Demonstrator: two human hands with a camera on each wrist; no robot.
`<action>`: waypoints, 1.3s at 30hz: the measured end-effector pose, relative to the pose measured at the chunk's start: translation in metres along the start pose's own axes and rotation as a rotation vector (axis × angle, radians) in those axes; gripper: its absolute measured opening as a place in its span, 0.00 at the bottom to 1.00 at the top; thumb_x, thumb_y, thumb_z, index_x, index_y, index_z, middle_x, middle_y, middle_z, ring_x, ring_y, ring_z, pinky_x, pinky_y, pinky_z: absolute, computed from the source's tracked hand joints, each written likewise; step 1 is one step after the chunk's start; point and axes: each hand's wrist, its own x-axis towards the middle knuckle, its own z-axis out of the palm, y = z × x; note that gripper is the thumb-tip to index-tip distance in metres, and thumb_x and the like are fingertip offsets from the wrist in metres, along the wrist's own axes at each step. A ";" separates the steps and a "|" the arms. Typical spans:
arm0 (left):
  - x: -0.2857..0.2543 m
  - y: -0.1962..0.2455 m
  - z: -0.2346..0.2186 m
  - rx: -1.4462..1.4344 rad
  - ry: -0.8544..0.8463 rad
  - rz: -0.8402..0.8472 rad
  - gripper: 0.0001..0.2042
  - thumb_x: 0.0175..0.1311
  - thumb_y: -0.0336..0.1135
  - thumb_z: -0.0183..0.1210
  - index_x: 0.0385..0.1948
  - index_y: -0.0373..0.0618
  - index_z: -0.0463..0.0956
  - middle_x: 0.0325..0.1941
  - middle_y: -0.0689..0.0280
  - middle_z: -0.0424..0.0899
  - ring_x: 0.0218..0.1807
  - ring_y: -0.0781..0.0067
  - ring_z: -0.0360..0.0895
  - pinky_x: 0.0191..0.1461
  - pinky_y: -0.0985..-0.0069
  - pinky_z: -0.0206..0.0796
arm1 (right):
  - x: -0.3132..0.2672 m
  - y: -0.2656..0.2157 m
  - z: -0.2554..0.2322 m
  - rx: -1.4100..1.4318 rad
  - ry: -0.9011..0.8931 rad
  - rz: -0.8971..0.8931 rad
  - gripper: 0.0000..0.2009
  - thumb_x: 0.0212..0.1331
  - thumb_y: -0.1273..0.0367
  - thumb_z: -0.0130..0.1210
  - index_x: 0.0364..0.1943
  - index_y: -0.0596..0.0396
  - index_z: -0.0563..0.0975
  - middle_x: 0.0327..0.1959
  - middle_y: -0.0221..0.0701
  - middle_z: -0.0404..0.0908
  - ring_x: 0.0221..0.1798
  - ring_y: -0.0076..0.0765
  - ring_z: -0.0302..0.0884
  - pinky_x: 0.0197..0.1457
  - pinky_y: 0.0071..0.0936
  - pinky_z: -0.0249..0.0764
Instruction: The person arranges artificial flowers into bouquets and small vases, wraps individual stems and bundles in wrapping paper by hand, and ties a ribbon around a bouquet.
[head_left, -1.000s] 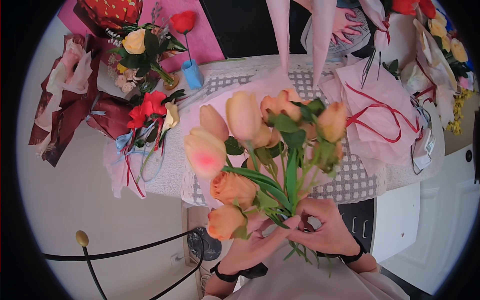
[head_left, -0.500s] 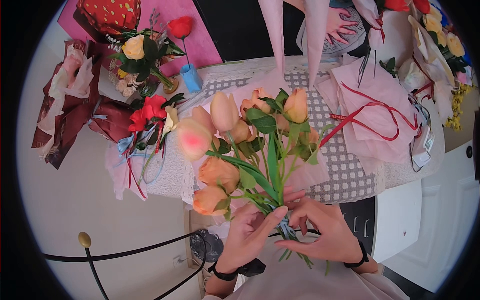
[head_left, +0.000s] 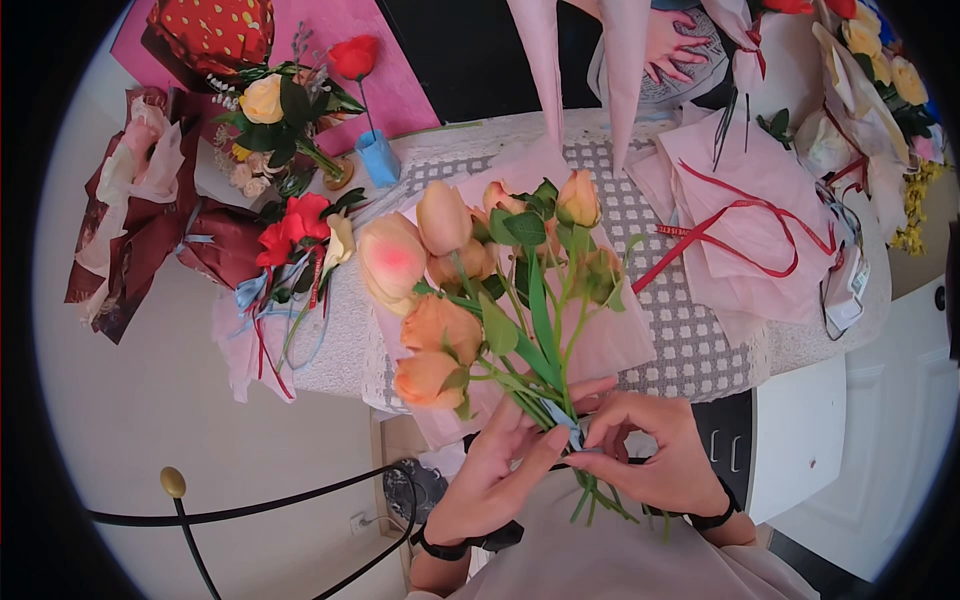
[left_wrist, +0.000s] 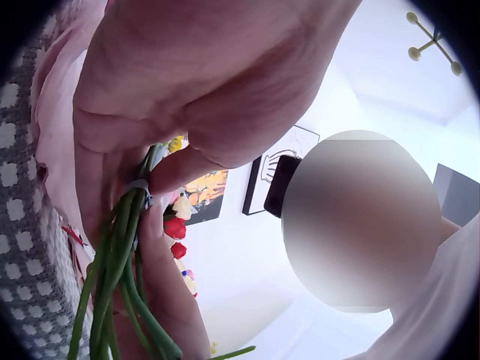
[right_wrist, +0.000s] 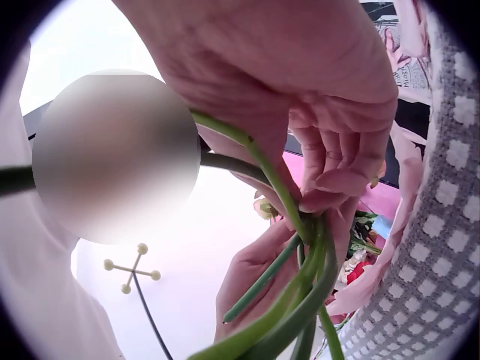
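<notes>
A bouquet of artificial peach tulips (head_left: 444, 218) and orange roses (head_left: 440, 328) leans up and away from me over the table edge. My left hand (head_left: 500, 478) holds its green stems (left_wrist: 112, 255), thumb across the front and fingers behind. A light blue ribbon (head_left: 563, 420) wraps the stems where both hands meet; the left wrist view shows it as a pale band. From the other side, my right hand (head_left: 652, 450) pinches the ribbon between thumb and index finger against the stems. Below the hands, the cut stem ends (right_wrist: 300, 277) fan out.
Pink wrapping paper (head_left: 625, 335) lies on the grey checked cloth (head_left: 690, 350). More pink sheets with a red ribbon (head_left: 740, 212) lie to the right. Dark red wrapping (head_left: 215, 235), red flowers (head_left: 300, 225) and a blue cup-like holder (head_left: 378, 158) with a red rose stand left.
The bouquet has shifted left and turned slightly, uncovering the blue ribbon on the stems. My right fingers, loosened half a second ago, now close in a pinch at the ribbon.
</notes>
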 end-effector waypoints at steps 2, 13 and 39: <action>0.003 0.000 0.004 -0.025 0.022 0.006 0.20 0.81 0.22 0.47 0.71 0.37 0.63 0.74 0.48 0.75 0.73 0.58 0.75 0.75 0.61 0.67 | 0.000 0.001 -0.001 0.042 0.018 0.020 0.10 0.58 0.74 0.74 0.34 0.57 0.80 0.28 0.25 0.83 0.24 0.16 0.77 0.27 0.18 0.71; 0.008 -0.007 -0.001 -0.005 0.182 -0.025 0.22 0.77 0.21 0.56 0.70 0.33 0.66 0.63 0.53 0.81 0.63 0.62 0.81 0.68 0.64 0.74 | 0.004 0.016 -0.001 0.101 0.113 -0.063 0.07 0.61 0.80 0.70 0.36 0.62 0.81 0.35 0.32 0.86 0.32 0.21 0.87 0.37 0.20 0.79; 0.019 -0.023 0.000 0.205 0.432 0.033 0.30 0.75 0.18 0.56 0.76 0.35 0.57 0.63 0.47 0.82 0.63 0.62 0.82 0.67 0.67 0.75 | 0.026 0.029 -0.004 0.175 0.120 0.042 0.09 0.66 0.85 0.61 0.47 0.64 0.79 0.46 0.33 0.82 0.49 0.26 0.85 0.47 0.24 0.84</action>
